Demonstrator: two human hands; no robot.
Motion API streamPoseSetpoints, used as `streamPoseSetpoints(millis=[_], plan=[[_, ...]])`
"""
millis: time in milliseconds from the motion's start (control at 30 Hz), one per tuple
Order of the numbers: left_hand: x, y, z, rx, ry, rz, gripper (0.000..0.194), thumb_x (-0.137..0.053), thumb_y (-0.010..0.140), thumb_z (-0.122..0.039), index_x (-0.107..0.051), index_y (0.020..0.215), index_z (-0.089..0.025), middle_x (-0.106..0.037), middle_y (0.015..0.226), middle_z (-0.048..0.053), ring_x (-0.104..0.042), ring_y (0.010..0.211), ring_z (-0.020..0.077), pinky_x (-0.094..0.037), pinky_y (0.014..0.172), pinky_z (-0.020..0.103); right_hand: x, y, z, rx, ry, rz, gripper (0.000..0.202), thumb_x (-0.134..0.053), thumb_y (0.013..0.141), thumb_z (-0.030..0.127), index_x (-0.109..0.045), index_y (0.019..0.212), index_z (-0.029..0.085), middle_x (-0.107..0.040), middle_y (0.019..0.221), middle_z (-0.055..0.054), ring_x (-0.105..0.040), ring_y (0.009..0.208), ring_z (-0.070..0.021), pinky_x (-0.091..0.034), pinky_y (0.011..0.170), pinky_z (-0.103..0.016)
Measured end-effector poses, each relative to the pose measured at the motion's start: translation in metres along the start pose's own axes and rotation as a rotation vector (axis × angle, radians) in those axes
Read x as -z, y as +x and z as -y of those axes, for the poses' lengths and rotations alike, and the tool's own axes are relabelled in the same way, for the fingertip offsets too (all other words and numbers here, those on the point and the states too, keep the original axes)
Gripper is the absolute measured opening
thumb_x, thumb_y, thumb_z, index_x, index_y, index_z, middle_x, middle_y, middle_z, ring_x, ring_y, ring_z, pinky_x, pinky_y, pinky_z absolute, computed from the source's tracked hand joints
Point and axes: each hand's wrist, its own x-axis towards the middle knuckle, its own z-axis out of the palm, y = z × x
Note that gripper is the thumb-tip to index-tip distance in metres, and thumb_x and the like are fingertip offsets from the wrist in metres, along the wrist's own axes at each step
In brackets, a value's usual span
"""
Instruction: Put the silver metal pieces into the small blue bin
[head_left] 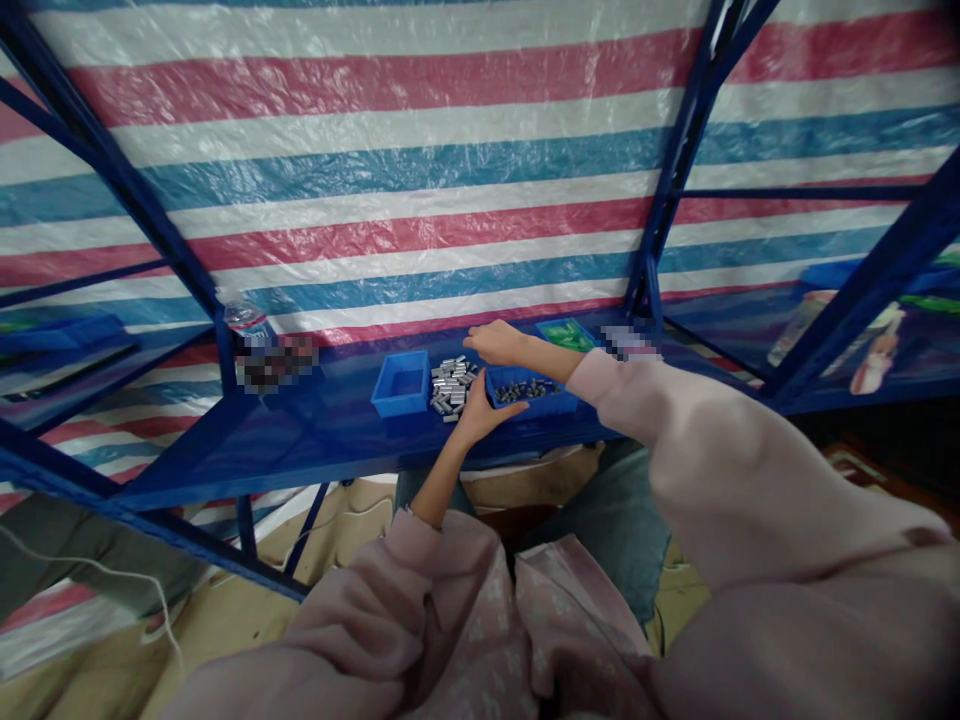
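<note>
Ahead, seen from the head camera: a blue tabletop (300, 440) on a blue metal frame, backed by a red, white and blue striped tarp (420, 170). Near the middle, three small bins in a rough row. Leftmost, an open blue bin (402, 384) showing only its bare floor. Just right of it, a loose pile of small silvery metal cylinders (452, 385) lying straight on the tabletop. Right of the pile, a second blue bin (531, 391) holding darker metal pieces. Further back and right, a green bin (568, 334).

Left hand (484, 410) reaching up from below the tabletop edge, thumb side against the near left wall of the second blue bin, fingers partly spread; whether anything sits in the palm, cannot tell. Right hand (496, 342) stretched across from the right in a pale pink sleeve, hovering over the far side of the cylinder pile, fingers curled loosely downward; any piece pinched there too small to make out.

At the far left of the tabletop, a clear plastic bottle (247, 318) beside a frame post. Below, pink clothing and blue jeans.
</note>
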Motion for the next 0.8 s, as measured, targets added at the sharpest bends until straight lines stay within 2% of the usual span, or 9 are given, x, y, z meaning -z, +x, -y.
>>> streamPoseSetpoints(millis=[167, 333, 400, 500, 533, 600, 700, 800], plan=[[0.000, -0.001, 0.000, 0.093, 0.049, -0.018, 0.101, -0.081, 0.055, -0.050, -0.035, 0.137, -0.013, -0.040, 0.143, 0.019, -0.036, 0.134, 0.0331, -0.026, 0.114, 0.047, 0.003, 0.030, 0.004, -0.156, 0.099, 0.148, 0.035, -0.054, 0.082, 0.013, -0.064, 0.116, 0.008, -0.065, 0.116, -0.020, -0.064, 0.104, -0.0279, -0.050, 0.077, -0.030], [-0.001, 0.001, 0.002, -0.008, -0.017, -0.001, 0.091, -0.081, 0.058, -0.046, -0.040, 0.133, -0.015, -0.046, 0.139, 0.016, -0.039, 0.132, 0.0324, -0.027, 0.113, 0.046, 0.004, 0.044, 0.014, -0.239, 0.186, 0.302, 0.039, -0.069, 0.073, 0.017, -0.068, 0.110, 0.006, -0.068, 0.110, -0.019, -0.067, 0.097, -0.0295, -0.054, 0.077, -0.031], [-0.001, 0.002, 0.004, -0.054, -0.045, 0.002, 0.088, -0.081, 0.058, -0.045, -0.042, 0.131, -0.015, -0.048, 0.136, 0.015, -0.041, 0.131, 0.0319, -0.028, 0.112, 0.046, -0.003, 0.038, 0.029, -0.283, 0.168, 0.284, 0.043, -0.074, 0.069, 0.018, -0.068, 0.110, 0.006, -0.070, 0.108, -0.017, -0.067, 0.098, -0.0308, -0.054, 0.081, -0.031], [0.000, 0.004, 0.007, -0.079, -0.061, 0.007, 0.086, -0.080, 0.059, -0.044, -0.042, 0.130, -0.014, -0.048, 0.135, 0.016, -0.042, 0.129, 0.0311, -0.030, 0.111, 0.044, -0.020, 0.024, 0.068, -0.340, 0.103, 0.250, 0.055, -0.078, 0.064, 0.015, -0.066, 0.117, 0.005, -0.068, 0.111, -0.019, -0.060, 0.112, -0.0351, -0.052, 0.090, -0.033], [0.000, 0.004, 0.008, -0.081, -0.064, 0.007, 0.086, -0.080, 0.059, -0.043, -0.042, 0.130, -0.013, -0.049, 0.134, 0.017, -0.043, 0.128, 0.0308, -0.030, 0.110, 0.044, -0.026, 0.020, 0.083, -0.444, -0.012, 0.226, 0.057, -0.078, 0.063, 0.012, -0.065, 0.118, 0.004, -0.066, 0.115, -0.020, -0.057, 0.117, -0.0361, -0.049, 0.096, -0.034], [0.000, 0.004, 0.010, -0.083, -0.067, 0.006, 0.083, -0.080, 0.059, -0.042, -0.042, 0.128, -0.014, -0.049, 0.133, 0.016, -0.045, 0.127, 0.0300, -0.031, 0.109, 0.043, -0.038, 0.016, 0.105, -0.618, -0.280, 0.255, 0.066, -0.078, 0.060, 0.005, -0.061, 0.123, 0.000, -0.059, 0.126, -0.023, -0.047, 0.127, -0.0382, -0.040, 0.107, -0.037], [0.000, 0.004, 0.010, -0.065, -0.067, 0.020, 0.081, -0.079, 0.059, -0.041, -0.042, 0.127, -0.015, -0.050, 0.132, 0.015, -0.046, 0.124, 0.0287, -0.033, 0.107, 0.043, -0.048, 0.017, 0.117, -0.556, -0.440, 0.264, 0.069, -0.076, 0.060, 0.004, -0.059, 0.126, -0.001, -0.054, 0.132, -0.022, -0.039, 0.132, -0.0357, -0.033, 0.111, -0.034], [0.000, 0.004, 0.010, -0.039, -0.063, 0.029, 0.080, -0.078, 0.060, -0.041, -0.042, 0.127, -0.016, -0.051, 0.131, 0.014, -0.047, 0.123, 0.0280, -0.034, 0.105, 0.043, -0.048, 0.019, 0.115, -0.619, -0.319, 0.209, 0.073, -0.076, 0.056, -0.001, -0.056, 0.127, -0.006, -0.049, 0.135, -0.027, -0.036, 0.133, -0.0365, -0.030, 0.112, -0.033]])
